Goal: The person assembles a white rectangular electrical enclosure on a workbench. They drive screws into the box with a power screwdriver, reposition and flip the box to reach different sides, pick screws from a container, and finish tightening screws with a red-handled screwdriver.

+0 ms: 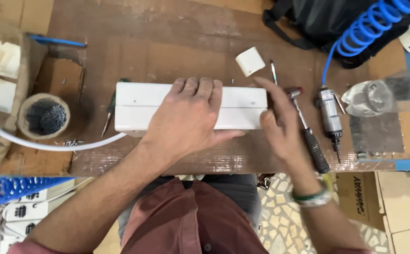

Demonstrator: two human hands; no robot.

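Nearest, the left hand (193, 117) presses flat on a long white plastic box (139, 106) lying across the wooden workbench (167, 42), not gripping. The right hand (280, 124) touches its right end, fingers loose. The box looks rigid, light and smooth; its long edges seem best to hold. Beyond: a small hammer (308, 136) and a pneumatic screwdriver (329, 115).

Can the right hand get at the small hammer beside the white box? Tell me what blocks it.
Probably yes. The right hand lies at the white box's right end, next to the hammer. The hammer's black handle lies bare on the bench, nothing covering it.
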